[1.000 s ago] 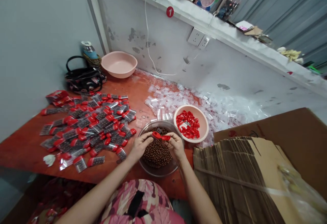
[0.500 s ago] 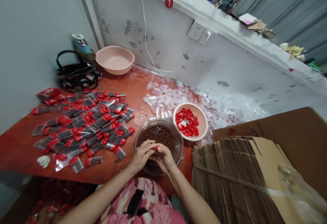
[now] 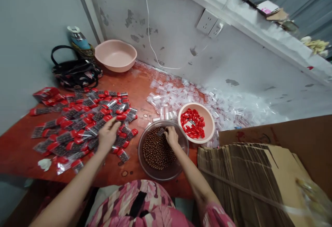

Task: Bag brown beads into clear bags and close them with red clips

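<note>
My left hand is over the right side of a pile of small clear packs with red caps, filled with dark beads. Its fingers are stretched out and apart, close to one red-capped pack. My right hand reaches into a clear bowl of brown beads. The fingers are closed at the edge of a small clear bead case, partly hidden by the fingertips. To the right, a pale pink bowl contains loose red caps.
Many empty clear cases lie along the wall. A stack of flat cardboard stands at the right. A large pink basin, a black bag and a bottle are at the back left. A crumpled white scrap lies near the front edge.
My hands, together over the bead bowl around a red-capped piece before, have parted. The left has moved left to the pile; the right has gone to the small case in the beads.
</note>
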The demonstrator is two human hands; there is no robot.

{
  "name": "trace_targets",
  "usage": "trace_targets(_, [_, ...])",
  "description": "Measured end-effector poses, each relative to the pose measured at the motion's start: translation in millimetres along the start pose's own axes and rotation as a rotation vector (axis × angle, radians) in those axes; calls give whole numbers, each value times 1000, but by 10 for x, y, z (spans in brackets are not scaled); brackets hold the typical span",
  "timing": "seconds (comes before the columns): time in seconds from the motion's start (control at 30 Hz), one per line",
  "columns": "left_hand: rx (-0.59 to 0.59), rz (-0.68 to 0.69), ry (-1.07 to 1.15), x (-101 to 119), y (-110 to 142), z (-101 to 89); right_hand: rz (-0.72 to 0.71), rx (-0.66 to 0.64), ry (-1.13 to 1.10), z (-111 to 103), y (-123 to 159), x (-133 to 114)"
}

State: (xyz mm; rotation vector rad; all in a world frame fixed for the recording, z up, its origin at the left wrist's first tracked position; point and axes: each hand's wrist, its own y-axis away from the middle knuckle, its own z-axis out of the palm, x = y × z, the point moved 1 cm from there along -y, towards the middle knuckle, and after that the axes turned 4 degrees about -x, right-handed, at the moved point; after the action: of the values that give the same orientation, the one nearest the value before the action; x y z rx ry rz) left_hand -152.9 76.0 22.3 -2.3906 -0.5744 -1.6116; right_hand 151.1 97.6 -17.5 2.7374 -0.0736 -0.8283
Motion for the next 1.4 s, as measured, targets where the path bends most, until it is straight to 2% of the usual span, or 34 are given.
trace_targets(0.07, [119, 79, -105, -21, -181, -165, -2, -16, 64, 50, -47, 23])
trace_targets(0.13, [163, 186, -186, 21, -226, -223, -17, -34, 114, 93, -55, 17])
trace_targets(0.23, [89, 327, -216, 161, -61, -54, -61, -63, 159, 128, -53, -18])
trace_targets(0.33, [-199, 372, -169, 264, 229, 358, -125, -94, 169, 117, -53, -67])
trace_targets(0.43, [-549, 304, -59, 253, 475, 810, -185, -129, 152, 44, -19, -128])
trace_targets(0.53, [-693, 177, 76, 187, 615, 1118, -248, -175, 123, -89, 89, -206])
trace_targets(0.6, [-736, 138, 121, 162, 674, 1215, -300, -201, 75, -198, 195, -264])
trace_targets(0.83, [-884, 31, 299, 255, 845, 1159, -514, -221, -374, -540, 537, -313])
trace_targets(0.97, [-904, -15, 346, 300, 906, 1123, -524, -192, -416, -615, 649, -223])
trace_targets(1.1, [-894, 9, 337, 323, 932, 1103, -514, -204, -389, -615, 752, -146])
trace_targets(1.2, [-843, -78, 405, 321, 950, 1080, -420, -166, -312, -621, 741, -26])
trace_targets(1.3, [-851, -225, 534, 311, 985, 1050, -170, 20, -128, -716, 570, 230])
trace_targets(1.4, [-903, -208, 505, 308, 1011, 1023, 30, 156, 9, -891, 272, 572])
